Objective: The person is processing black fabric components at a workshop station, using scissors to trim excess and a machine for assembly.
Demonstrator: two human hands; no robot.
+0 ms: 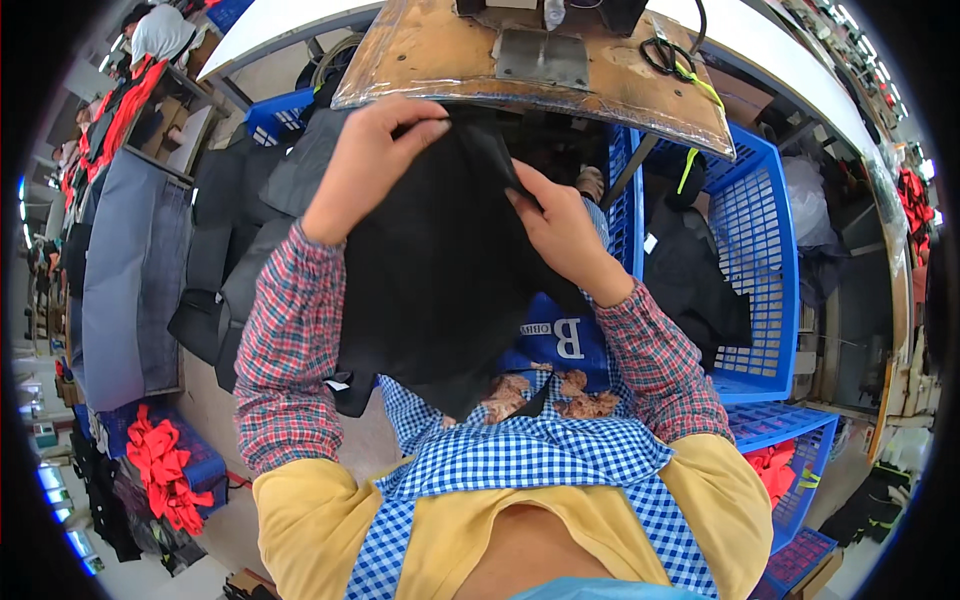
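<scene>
A large piece of black fabric hangs from both my hands over my lap. My left hand pinches its upper edge between thumb and fingers, just in front of the wooden machine table. Lower and to the right, my right hand grips a folded edge of the same cloth, with thumb and fingers closed on it. Between the hands the upper edge runs loose, and the rest drapes down in front of my checked apron. The cloth hides part of my legs.
Ahead is the wooden table with a metal plate. A blue crate with black fabric stands at right. Dark and grey pieces are heaped at left; red cloth fills a bin lower left.
</scene>
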